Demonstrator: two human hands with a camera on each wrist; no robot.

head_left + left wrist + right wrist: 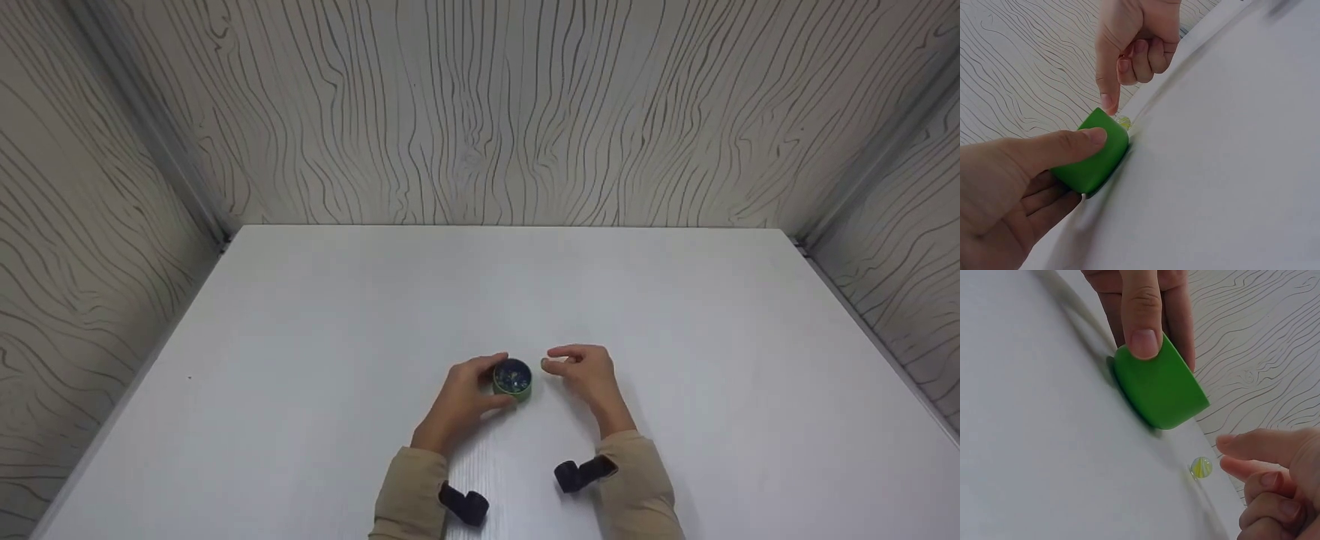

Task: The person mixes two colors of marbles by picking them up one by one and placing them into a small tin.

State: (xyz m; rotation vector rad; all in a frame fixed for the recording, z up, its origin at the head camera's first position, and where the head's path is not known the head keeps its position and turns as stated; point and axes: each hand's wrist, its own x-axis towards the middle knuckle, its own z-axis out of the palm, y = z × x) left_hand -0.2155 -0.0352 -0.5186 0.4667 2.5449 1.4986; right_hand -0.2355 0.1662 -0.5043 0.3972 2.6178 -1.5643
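A small green cup point(513, 379) stands on the white table, its dark inside showing small shiny things in the head view. My left hand point(466, 394) grips the cup from the left, with the thumb on the near side point(1095, 138) and the fingers around the far side. A clear glass marble point(1202, 467) with yellow-green streaks lies just right of the cup, low at the table. My right hand point(589, 375) is beside it, thumb and index finger stretched toward the marble with a small gap, the other fingers curled in.
The white tabletop point(337, 300) spreads around both hands. Panels with a wood-grain pattern point(472, 112) rise behind it and at both sides. A dark wrist camera point(469, 508) sticks out from the left sleeve, and another camera point(574, 475) from the right sleeve.
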